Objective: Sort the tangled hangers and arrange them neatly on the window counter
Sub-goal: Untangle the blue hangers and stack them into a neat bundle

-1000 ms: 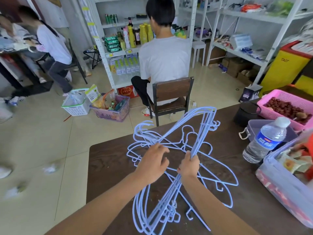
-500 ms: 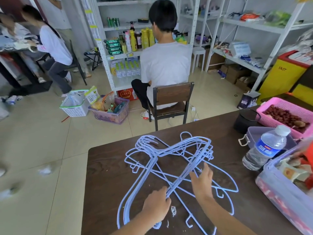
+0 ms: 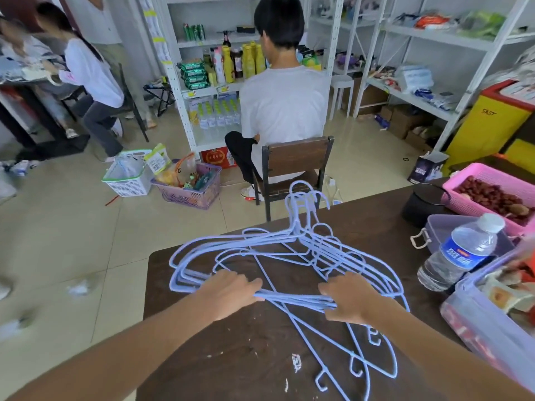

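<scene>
both hands, left hand and right hand, grasp the bunched hangers; loose hangers beneath may snag and drag toward the surface edge.

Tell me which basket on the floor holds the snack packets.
The purple basket, the one nearer the chair. Colourful packets stick out of it, while the white basket to its left holds only a clear plastic bag, as far as shows.

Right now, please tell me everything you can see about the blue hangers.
The hangers are thin, pale blue, wire-like. Most lie roughly stacked on the dark table, hooks pointing away over its far edge; a few lie crossed nearer, hooks toward the camera. The left hand and right hand grip the gathered bottom bars.
</scene>
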